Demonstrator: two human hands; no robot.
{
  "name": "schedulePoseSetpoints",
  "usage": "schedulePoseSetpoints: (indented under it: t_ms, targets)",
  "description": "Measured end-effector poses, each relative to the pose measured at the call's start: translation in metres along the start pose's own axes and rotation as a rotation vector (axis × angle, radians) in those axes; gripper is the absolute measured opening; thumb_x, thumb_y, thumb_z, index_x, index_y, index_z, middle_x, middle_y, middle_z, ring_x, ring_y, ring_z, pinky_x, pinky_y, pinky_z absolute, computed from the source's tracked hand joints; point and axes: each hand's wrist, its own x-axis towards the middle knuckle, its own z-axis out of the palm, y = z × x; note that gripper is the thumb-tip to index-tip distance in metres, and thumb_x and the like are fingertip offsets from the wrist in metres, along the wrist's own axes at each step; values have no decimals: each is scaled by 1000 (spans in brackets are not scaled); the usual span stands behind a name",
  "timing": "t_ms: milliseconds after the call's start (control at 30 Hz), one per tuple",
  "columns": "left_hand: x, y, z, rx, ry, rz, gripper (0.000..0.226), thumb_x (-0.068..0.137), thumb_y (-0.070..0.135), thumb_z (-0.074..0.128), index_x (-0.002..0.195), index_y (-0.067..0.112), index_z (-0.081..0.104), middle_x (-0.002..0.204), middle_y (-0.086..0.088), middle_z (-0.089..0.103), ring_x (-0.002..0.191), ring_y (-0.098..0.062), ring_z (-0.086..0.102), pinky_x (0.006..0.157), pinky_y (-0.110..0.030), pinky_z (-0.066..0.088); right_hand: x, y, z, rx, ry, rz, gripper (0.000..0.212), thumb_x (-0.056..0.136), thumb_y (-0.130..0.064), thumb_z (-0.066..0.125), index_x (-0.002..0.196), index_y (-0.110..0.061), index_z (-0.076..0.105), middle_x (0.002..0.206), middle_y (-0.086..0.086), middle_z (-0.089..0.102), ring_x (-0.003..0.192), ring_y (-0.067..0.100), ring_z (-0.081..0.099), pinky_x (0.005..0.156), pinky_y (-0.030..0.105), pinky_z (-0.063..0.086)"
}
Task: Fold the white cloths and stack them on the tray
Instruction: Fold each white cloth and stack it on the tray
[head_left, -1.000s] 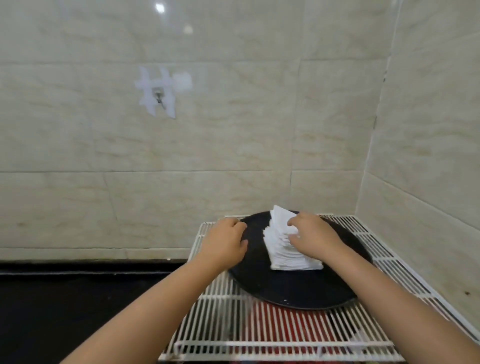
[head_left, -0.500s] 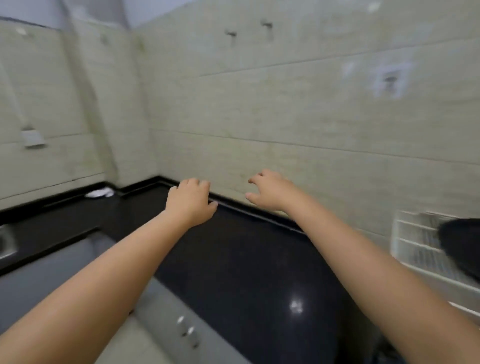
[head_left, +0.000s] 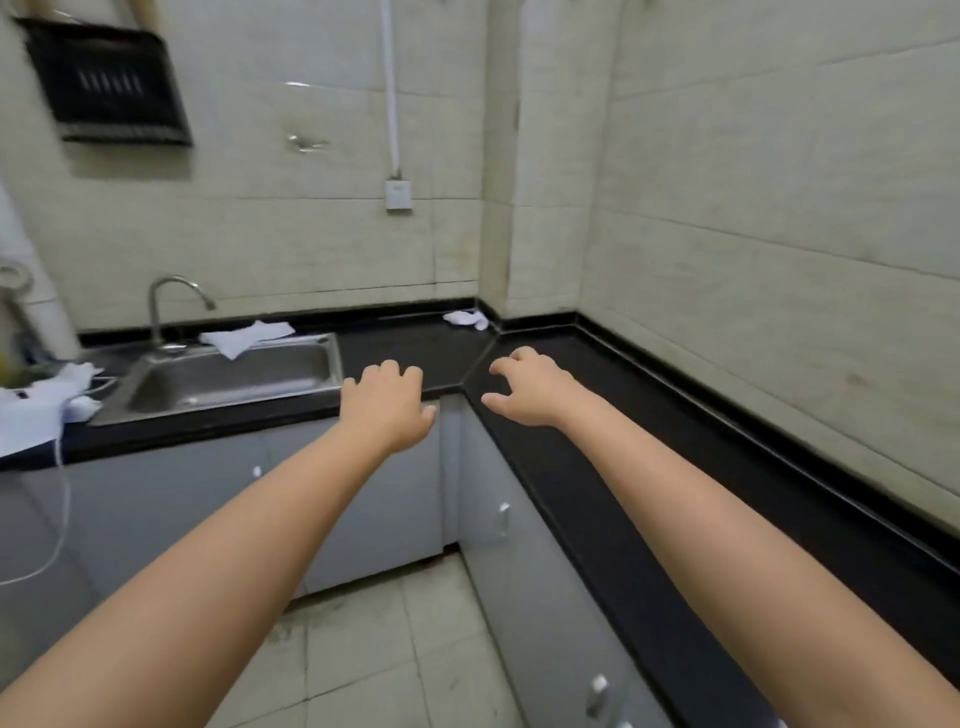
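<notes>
Both my arms reach forward over the corner of a black counter (head_left: 613, 467). My left hand (head_left: 388, 404) hovers above the counter's front edge, fingers loosely curled, holding nothing. My right hand (head_left: 527, 388) hangs over the counter with fingers spread and bent, also empty. A crumpled white cloth (head_left: 466, 319) lies at the back of the counter near the wall corner, well beyond both hands. Another white cloth (head_left: 248, 336) lies on the back rim of the sink. More white fabric (head_left: 41, 405) is piled at the far left. The tray is out of view.
A steel sink (head_left: 228, 379) with a curved tap (head_left: 174, 306) sits left of my hands. Grey cabinet doors (head_left: 363, 499) run under the counter. A white cable (head_left: 62, 499) hangs down at the left. Tiled walls close the corner; a socket (head_left: 398, 194) is on the back wall.
My view has swung left, away from the wire rack with the black tray and its stack of folded cloths. Both hands have left the tray and now reach toward the counter corner, empty.
</notes>
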Motion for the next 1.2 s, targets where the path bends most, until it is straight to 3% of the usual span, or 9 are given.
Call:
schedulePoseSetpoints:
  t_ms: [233,500,633,933,1200]
  targets:
    - [166,-51,19,24,-54,-90,47,93,41,43,129,10,41,134,-15,43,126,-33,39,100,-46,35,199,0,13,13,-44,-54,54,89,-42,49,136,-16,40,143,15,34,130,35,36,106,47,36]
    - [327,-97,49,37,-91,-103,48,93,42,44,128,9,42,133,-15,44,124,-33,41,99,-47,39,368,18,32,-1,-40,-92,53,91,-38,48,136,-11,39,148,11,30,135,32,28,106,49,37]
    - [420,-112,83,22,-111,-55,49,93,42,44,130,10,41,134,-14,43,125,-32,40,100,-47,37,453,44,61,-10,-68,-13,53,91,-38,48,136,-12,38,142,14,35,124,34,43,99,46,44]
    - [665,-133,152,-67,-140,102,49,93,42,44,132,11,41,133,-12,45,124,-30,42,97,-43,39,664,107,100,-26,-136,211,48,92,-34,49,133,-11,42,136,16,42,123,32,45,100,40,41]
    - [782,-115,241,-74,-334,191,49,94,41,43,134,13,39,135,-11,43,126,-29,40,103,-43,36,786,195,171,62,-221,335,41,90,-29,52,124,-6,52,127,19,51,115,33,52,93,38,44]
